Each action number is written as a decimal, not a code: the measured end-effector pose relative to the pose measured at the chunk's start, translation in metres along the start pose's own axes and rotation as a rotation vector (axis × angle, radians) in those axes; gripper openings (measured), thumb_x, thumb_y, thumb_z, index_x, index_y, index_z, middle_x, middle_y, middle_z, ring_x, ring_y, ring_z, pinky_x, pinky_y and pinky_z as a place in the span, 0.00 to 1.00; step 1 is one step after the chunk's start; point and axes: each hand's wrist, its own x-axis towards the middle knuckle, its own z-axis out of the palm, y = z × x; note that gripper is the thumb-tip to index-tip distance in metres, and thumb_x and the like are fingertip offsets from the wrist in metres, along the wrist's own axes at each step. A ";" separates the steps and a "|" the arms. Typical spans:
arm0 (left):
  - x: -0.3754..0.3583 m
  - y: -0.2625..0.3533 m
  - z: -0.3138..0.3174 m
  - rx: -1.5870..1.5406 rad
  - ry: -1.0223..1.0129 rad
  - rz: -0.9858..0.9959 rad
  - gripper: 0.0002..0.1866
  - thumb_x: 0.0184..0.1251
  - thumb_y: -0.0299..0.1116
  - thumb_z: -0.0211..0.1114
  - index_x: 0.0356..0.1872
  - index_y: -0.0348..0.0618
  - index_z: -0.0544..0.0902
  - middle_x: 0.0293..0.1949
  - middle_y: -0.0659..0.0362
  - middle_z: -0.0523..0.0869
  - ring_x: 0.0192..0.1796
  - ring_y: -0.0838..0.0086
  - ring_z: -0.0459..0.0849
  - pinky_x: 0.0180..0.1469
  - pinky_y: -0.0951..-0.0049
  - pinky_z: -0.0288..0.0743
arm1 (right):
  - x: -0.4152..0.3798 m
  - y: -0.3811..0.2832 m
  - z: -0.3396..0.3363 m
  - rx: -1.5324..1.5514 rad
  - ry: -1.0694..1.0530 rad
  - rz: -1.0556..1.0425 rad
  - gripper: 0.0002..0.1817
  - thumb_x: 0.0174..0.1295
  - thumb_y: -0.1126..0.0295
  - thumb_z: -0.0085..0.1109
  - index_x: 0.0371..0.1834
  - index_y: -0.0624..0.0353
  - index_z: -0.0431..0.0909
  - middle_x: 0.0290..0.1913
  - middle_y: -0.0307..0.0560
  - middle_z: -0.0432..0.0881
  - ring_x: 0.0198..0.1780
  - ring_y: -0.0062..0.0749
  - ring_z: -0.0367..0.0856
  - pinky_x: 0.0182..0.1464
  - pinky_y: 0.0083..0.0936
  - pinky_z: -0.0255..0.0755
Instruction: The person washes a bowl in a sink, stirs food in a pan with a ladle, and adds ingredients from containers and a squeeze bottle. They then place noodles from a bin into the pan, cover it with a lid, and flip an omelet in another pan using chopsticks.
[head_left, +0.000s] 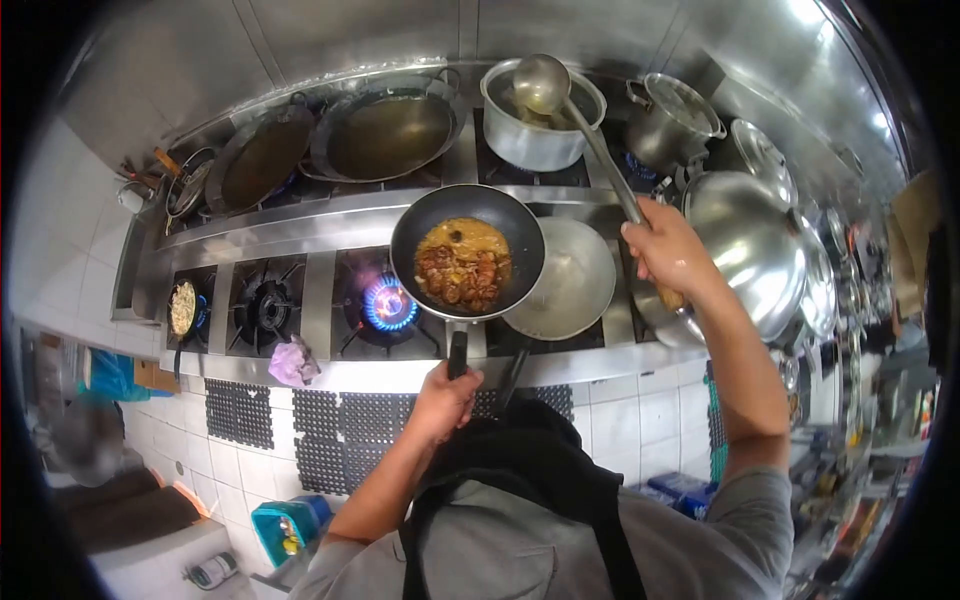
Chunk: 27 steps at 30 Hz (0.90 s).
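Observation:
My left hand (445, 400) is closed round the handle of a black frying pan (520, 235), which is raised over the front of the stove. Brown pieces of food in an orange-brown sauce (462, 264) lie in the pan. My right hand (665, 250) grips the long handle of a metal ladle (541, 84). The ladle's bowl is over the large pot (534, 149) on the back row. To the left of the raised pan, a burner (390, 303) burns with a blue flame. A lighter grey pan (583, 275) rests to the right, partly behind the black pan.
Two wide dark pans of liquid (390, 137) (265, 165) stand at the back left. A lidded pot (672, 125) and large metal lids (745, 240) are at the right. A small pan of food (183, 308) and a purple cloth (293, 362) are at the front left.

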 end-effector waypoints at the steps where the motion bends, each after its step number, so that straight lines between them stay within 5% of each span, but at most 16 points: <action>1: -0.004 0.023 0.023 0.004 -0.009 -0.050 0.11 0.80 0.35 0.70 0.41 0.43 0.77 0.21 0.65 0.76 0.15 0.79 0.71 0.15 0.73 0.60 | 0.017 -0.002 -0.017 -0.204 0.048 -0.010 0.10 0.77 0.67 0.59 0.48 0.65 0.79 0.32 0.48 0.83 0.25 0.32 0.85 0.29 0.33 0.78; 3: 0.012 0.033 0.058 -0.038 -0.009 -0.012 0.11 0.80 0.35 0.70 0.41 0.43 0.77 0.21 0.65 0.75 0.15 0.79 0.71 0.15 0.73 0.59 | 0.056 0.013 -0.048 -0.410 0.089 -0.029 0.12 0.76 0.67 0.58 0.50 0.67 0.80 0.33 0.53 0.85 0.27 0.37 0.89 0.31 0.37 0.82; 5: 0.034 0.028 0.086 -0.124 -0.023 0.041 0.11 0.79 0.34 0.69 0.40 0.43 0.76 0.21 0.65 0.73 0.15 0.78 0.71 0.14 0.72 0.58 | 0.099 0.057 -0.078 -0.956 0.289 -0.532 0.15 0.74 0.69 0.57 0.54 0.70 0.80 0.35 0.63 0.87 0.31 0.47 0.93 0.37 0.43 0.86; 9: 0.061 0.029 0.120 -0.166 -0.053 0.094 0.10 0.78 0.32 0.70 0.41 0.42 0.76 0.25 0.65 0.75 0.17 0.80 0.69 0.17 0.74 0.60 | 0.115 0.039 -0.087 -1.036 0.215 -0.457 0.15 0.73 0.69 0.58 0.53 0.73 0.81 0.36 0.66 0.88 0.37 0.50 0.96 0.37 0.43 0.86; 11: 0.067 0.032 0.131 -0.143 -0.039 0.117 0.10 0.78 0.33 0.70 0.42 0.41 0.76 0.24 0.64 0.75 0.16 0.79 0.71 0.16 0.73 0.60 | 0.108 0.009 -0.082 -0.583 -0.029 0.037 0.12 0.74 0.68 0.60 0.44 0.70 0.81 0.32 0.58 0.87 0.33 0.44 0.93 0.34 0.42 0.85; 16: 0.073 0.044 0.145 -0.124 -0.014 0.139 0.11 0.78 0.34 0.70 0.43 0.39 0.77 0.23 0.64 0.76 0.15 0.78 0.72 0.15 0.72 0.61 | 0.135 0.009 -0.098 0.083 -0.159 0.253 0.09 0.81 0.67 0.57 0.44 0.60 0.79 0.30 0.37 0.81 0.21 0.23 0.77 0.23 0.27 0.76; 18: 0.074 0.045 0.147 -0.113 -0.016 0.125 0.11 0.76 0.34 0.70 0.44 0.38 0.78 0.23 0.64 0.75 0.15 0.78 0.72 0.15 0.72 0.61 | 0.136 0.008 -0.109 0.709 -0.343 0.451 0.11 0.84 0.66 0.53 0.49 0.63 0.78 0.30 0.36 0.81 0.21 0.17 0.76 0.21 0.18 0.74; 27: 0.064 0.067 0.152 -0.069 -0.026 0.129 0.11 0.76 0.34 0.69 0.44 0.38 0.78 0.24 0.63 0.76 0.15 0.77 0.73 0.15 0.72 0.61 | 0.096 -0.011 -0.128 0.917 -0.414 0.403 0.14 0.86 0.65 0.50 0.53 0.68 0.77 0.30 0.36 0.81 0.21 0.14 0.77 0.19 0.15 0.75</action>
